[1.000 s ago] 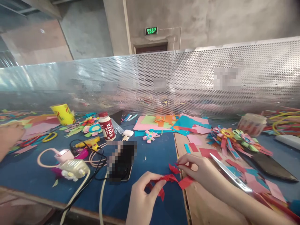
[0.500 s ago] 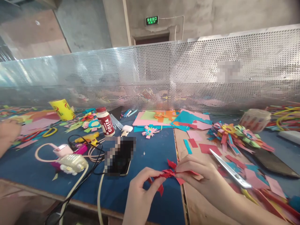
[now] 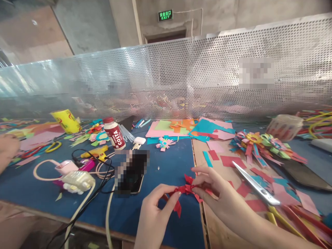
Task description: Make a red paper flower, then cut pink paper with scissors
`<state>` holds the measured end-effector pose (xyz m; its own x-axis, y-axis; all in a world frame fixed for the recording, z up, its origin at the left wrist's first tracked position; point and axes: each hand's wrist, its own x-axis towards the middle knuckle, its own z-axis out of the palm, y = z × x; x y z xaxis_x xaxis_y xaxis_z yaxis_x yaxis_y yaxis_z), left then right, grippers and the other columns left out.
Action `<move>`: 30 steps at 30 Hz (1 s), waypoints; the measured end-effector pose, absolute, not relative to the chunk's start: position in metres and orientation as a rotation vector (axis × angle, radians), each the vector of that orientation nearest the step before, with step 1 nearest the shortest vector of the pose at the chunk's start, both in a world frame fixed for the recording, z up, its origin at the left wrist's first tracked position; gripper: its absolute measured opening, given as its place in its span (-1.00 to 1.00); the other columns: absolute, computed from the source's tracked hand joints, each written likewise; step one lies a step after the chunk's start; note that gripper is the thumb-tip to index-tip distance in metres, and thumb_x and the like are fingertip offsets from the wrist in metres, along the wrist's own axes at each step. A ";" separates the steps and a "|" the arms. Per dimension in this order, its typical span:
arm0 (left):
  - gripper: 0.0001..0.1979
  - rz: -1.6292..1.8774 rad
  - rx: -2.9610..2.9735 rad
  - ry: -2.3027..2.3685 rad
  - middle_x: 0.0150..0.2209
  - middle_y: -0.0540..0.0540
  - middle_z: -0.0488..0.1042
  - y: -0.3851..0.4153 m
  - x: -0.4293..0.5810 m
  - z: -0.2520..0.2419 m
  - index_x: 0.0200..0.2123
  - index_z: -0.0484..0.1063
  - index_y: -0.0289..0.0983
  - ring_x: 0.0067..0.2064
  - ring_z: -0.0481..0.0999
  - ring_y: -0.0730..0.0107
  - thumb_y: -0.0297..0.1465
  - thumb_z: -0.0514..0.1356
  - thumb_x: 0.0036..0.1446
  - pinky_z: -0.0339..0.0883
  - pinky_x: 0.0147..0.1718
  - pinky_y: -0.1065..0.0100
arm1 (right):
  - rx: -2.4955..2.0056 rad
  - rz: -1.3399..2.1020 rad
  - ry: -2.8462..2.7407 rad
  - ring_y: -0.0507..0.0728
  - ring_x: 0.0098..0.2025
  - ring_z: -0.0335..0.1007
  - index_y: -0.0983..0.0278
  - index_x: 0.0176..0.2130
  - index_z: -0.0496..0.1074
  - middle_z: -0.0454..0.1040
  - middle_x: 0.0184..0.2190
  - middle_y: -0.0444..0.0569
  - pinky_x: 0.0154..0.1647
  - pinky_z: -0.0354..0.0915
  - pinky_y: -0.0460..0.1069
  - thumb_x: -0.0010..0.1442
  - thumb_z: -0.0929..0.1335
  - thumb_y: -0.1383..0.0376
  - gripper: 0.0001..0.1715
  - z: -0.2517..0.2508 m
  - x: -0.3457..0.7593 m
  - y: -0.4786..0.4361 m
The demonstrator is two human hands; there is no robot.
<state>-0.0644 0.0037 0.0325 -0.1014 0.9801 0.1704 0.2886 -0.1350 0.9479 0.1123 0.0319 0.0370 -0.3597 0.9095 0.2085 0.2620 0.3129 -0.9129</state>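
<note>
Between my two hands is a red paper flower [image 3: 187, 188] with folded, pointed strips sticking out. My left hand [image 3: 157, 211] pinches its left side between thumb and fingers. On the other side, my right hand [image 3: 216, 195] grips a strip with thumb and index finger, partly hiding it. Scissors [image 3: 255, 183] with open-looking silver blades and yellow handles lie right of my right hand among red, pink and blue paper scraps [image 3: 278, 193]. Left of my left hand rests a phone [image 3: 133, 173], partly blurred out.
A Costa bottle [image 3: 114, 134], a yellow glue gun [image 3: 95, 152] and a power strip with cables [image 3: 79, 181] stand left. Finished paper flowers [image 3: 252, 140] lie right; coloured sheets [image 3: 166, 128] lie behind. A perforated metal screen [image 3: 168, 76] borders the table. Another person's hand [image 3: 9, 148] is at far left.
My right hand's fingers have shifted slightly on the red flower, with the index finger lifted higher. The left hand keeps its pinch. The view has tilted down a little.
</note>
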 end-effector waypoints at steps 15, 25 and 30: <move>-0.85 1.258 1.580 1.416 -0.49 -0.01 0.49 0.005 -0.065 0.029 -0.48 0.50 -0.25 -0.42 0.42 0.40 -0.34 0.18 0.06 0.27 -0.38 0.46 | -1.124 0.925 -1.864 0.03 -0.36 0.37 0.06 -0.06 0.08 0.40 -0.48 -0.28 -0.21 0.24 -0.01 0.19 0.26 0.37 -0.64 0.034 0.109 0.026; -0.83 1.248 1.595 1.402 -0.47 -0.05 0.54 0.004 -0.065 0.031 -0.44 0.54 -0.23 -0.40 0.47 0.35 -0.33 0.17 0.08 0.28 -0.39 0.43 | -1.140 0.933 -1.853 0.06 -0.37 0.39 0.12 -0.09 0.11 0.41 -0.50 -0.24 -0.21 0.27 0.03 0.15 0.25 0.38 -0.67 0.036 0.106 0.026; -0.83 1.257 1.590 1.412 -0.49 -0.03 0.52 0.004 -0.065 0.029 -0.47 0.53 -0.23 -0.42 0.45 0.36 -0.32 0.18 0.06 0.29 -0.39 0.42 | -1.136 0.928 -1.842 0.06 -0.37 0.39 0.14 -0.10 0.11 0.42 -0.50 -0.23 -0.26 0.28 0.02 0.15 0.25 0.36 -0.69 0.035 0.105 0.025</move>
